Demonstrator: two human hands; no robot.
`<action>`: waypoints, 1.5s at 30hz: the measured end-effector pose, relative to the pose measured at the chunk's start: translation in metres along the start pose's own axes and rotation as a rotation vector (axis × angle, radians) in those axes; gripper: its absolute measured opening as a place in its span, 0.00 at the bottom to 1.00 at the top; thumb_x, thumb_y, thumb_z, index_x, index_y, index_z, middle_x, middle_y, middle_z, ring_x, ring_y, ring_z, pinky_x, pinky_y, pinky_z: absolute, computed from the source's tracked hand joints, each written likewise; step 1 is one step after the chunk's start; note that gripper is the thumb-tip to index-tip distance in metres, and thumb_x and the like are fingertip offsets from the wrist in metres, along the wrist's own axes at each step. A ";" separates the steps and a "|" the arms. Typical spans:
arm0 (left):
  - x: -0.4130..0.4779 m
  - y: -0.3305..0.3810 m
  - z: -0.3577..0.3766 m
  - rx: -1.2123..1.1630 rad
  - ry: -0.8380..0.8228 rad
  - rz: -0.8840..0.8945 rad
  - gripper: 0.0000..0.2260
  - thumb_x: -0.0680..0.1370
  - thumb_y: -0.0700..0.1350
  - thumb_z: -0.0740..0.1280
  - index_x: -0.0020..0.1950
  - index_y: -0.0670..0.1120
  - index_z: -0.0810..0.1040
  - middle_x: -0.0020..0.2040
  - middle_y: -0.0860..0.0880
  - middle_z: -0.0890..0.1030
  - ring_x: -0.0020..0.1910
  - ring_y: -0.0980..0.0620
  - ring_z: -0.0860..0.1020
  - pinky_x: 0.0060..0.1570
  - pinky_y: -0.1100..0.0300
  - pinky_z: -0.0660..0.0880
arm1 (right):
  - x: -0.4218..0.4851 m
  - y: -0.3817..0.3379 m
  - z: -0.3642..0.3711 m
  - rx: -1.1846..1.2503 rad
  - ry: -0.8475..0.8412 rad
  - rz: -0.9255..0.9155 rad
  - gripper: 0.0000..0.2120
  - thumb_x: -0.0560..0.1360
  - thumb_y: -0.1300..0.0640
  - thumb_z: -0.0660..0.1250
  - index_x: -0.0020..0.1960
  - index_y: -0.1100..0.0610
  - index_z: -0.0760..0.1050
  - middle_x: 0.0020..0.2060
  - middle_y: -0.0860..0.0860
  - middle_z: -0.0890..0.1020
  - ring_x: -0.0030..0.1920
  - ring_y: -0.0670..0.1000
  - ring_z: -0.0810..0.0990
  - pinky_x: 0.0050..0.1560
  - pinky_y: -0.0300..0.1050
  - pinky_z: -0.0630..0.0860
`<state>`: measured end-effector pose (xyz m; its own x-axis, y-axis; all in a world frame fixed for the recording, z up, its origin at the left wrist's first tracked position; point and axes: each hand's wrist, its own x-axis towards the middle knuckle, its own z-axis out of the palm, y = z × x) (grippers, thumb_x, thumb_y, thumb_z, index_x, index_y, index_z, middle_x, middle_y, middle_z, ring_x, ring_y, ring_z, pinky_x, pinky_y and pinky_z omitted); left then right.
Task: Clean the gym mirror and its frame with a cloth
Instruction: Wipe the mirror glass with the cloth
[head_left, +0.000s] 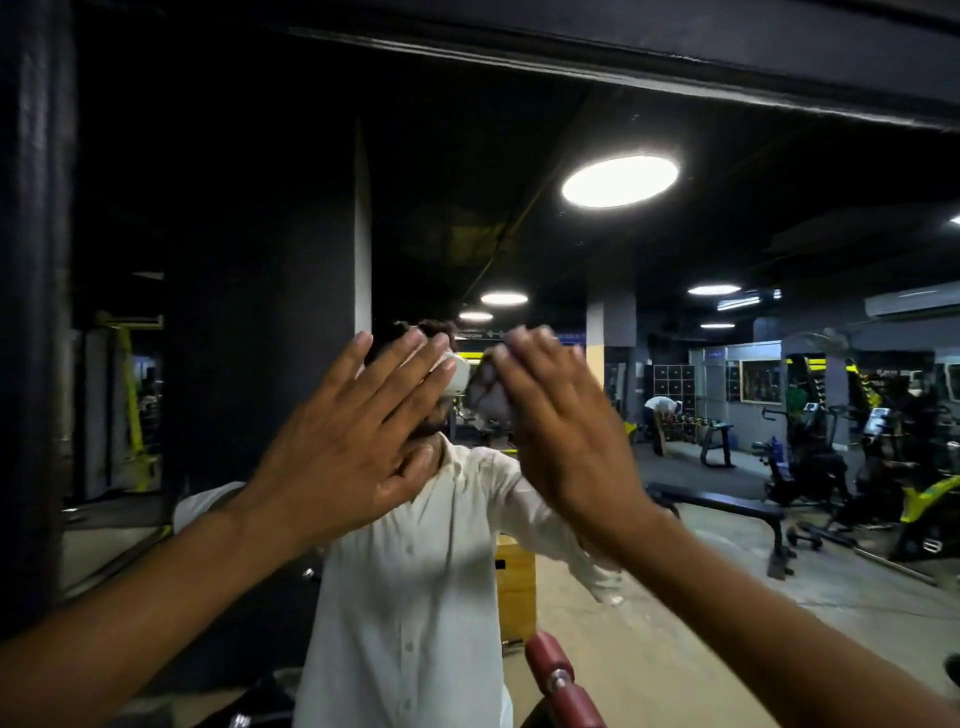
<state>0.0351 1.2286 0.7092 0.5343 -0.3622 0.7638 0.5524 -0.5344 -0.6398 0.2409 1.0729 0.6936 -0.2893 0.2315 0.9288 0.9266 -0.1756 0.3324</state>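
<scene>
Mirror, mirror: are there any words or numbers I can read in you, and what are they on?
No text in the mirror can be read.
Dark sign above the reflected head: too blurred.
Blue sign on the far wall: too small.
Black mark on the yellow box: too blurred.

Dim overall. The round ceiling light (620, 180) glares at upper right. The left side falls near black. The right hand (566, 441) is motion-blurred. The mirror frame (675, 78) bows toward the edges.
</scene>
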 end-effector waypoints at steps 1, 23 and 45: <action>-0.009 -0.010 -0.001 0.018 -0.010 0.000 0.34 0.85 0.57 0.57 0.86 0.40 0.56 0.86 0.39 0.55 0.86 0.40 0.55 0.80 0.34 0.61 | 0.020 0.002 -0.001 0.021 0.062 0.081 0.35 0.81 0.64 0.68 0.84 0.55 0.59 0.84 0.56 0.59 0.85 0.55 0.52 0.83 0.63 0.55; -0.161 -0.154 -0.039 0.024 -0.068 -0.161 0.35 0.84 0.56 0.60 0.86 0.40 0.56 0.87 0.42 0.54 0.86 0.42 0.54 0.82 0.36 0.57 | 0.103 -0.226 0.083 0.185 0.014 -0.007 0.34 0.79 0.64 0.62 0.84 0.59 0.58 0.84 0.57 0.57 0.85 0.56 0.49 0.84 0.59 0.49; -0.302 -0.101 -0.039 -0.140 -0.149 -0.193 0.36 0.83 0.54 0.61 0.86 0.40 0.55 0.87 0.40 0.54 0.86 0.41 0.53 0.84 0.41 0.53 | -0.047 -0.304 0.106 0.091 -0.277 -0.299 0.39 0.75 0.71 0.72 0.82 0.61 0.62 0.83 0.58 0.61 0.84 0.59 0.58 0.81 0.64 0.58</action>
<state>-0.2069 1.3626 0.5466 0.5212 -0.1326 0.8430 0.5648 -0.6870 -0.4572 -0.0017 1.2168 0.5311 -0.4851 0.5107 0.7099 0.8325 0.0213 0.5536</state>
